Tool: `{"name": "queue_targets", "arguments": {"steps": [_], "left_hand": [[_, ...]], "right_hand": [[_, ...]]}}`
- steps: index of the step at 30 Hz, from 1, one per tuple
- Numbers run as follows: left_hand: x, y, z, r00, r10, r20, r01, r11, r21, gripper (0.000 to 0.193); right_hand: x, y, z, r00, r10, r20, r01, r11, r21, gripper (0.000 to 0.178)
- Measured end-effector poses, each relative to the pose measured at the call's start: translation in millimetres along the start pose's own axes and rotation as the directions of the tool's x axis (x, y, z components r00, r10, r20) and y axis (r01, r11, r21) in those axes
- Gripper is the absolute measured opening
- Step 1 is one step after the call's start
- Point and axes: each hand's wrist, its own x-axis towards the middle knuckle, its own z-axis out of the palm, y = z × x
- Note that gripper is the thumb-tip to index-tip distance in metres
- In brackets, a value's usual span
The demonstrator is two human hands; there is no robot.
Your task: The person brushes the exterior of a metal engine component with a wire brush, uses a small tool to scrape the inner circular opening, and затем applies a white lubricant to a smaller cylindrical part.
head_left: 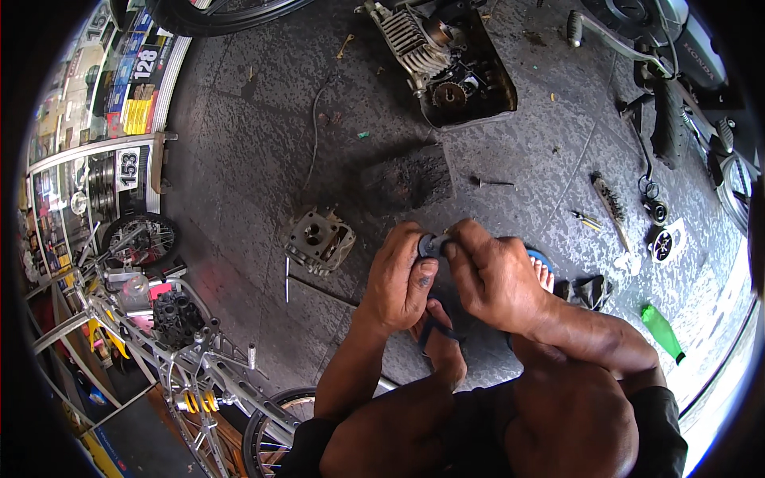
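Both hands meet in front of me, low over the floor. Between them is a small grey metal part with a rounded end (430, 245). My left hand (401, 279) is closed on its left side, the thumb pressed near it and darkened with grease. Curled fingers of my right hand (494, 275) grip it from the other side, hiding much of its shape. Left of my hands, a cylinder head (319, 239) lies on the floor, a round opening facing up. A thin valve-like metal piece (492, 182) lies beyond my right hand.
A dark tray (500, 111) at the back holds a finned engine cylinder (410, 40) and gears. To the right lie a brush (610, 199), a round metal cover (665, 243) and a green tube (663, 333). A bare motorcycle frame (231, 378) stands lower left, a motorcycle upper right.
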Motion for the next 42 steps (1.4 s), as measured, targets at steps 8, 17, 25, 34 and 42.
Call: {"name": "queue_targets", "arguments": {"steps": [8, 17, 25, 34, 42], "left_hand": [[-8, 0, -6, 0.95, 0.073, -0.303, -0.032, 0.99, 0.137, 0.044], [1, 0, -10, 0.979, 0.05, -0.196, -0.056, 0.998, -0.024, 0.048], [-1, 0, -12, 0.992, 0.09, -0.094, -0.092, 0.996, -0.018, 0.039], [-2, 1, -6, 0.999, 0.027, -0.047, -0.026, 1.0, 0.009, 0.038], [3, 3, -4, 0.999, 0.037, -0.033, -0.034, 0.996, 0.077, 0.038]], "right_hand": [[4, 12, -1, 0.957, 0.006, -0.291, 0.014, 0.998, 0.069, 0.007], [1, -11, -4, 0.992, -0.086, -0.097, 0.101, 0.98, 0.171, 0.009], [4, -16, 4, 0.998, -0.059, -0.013, 0.06, 0.965, 0.257, 0.009], [2, -10, 2, 0.991, -0.127, -0.033, 0.13, 0.983, 0.126, 0.008], [-1, -8, 2, 0.997, -0.059, -0.043, 0.064, 0.99, 0.128, 0.008]]}}
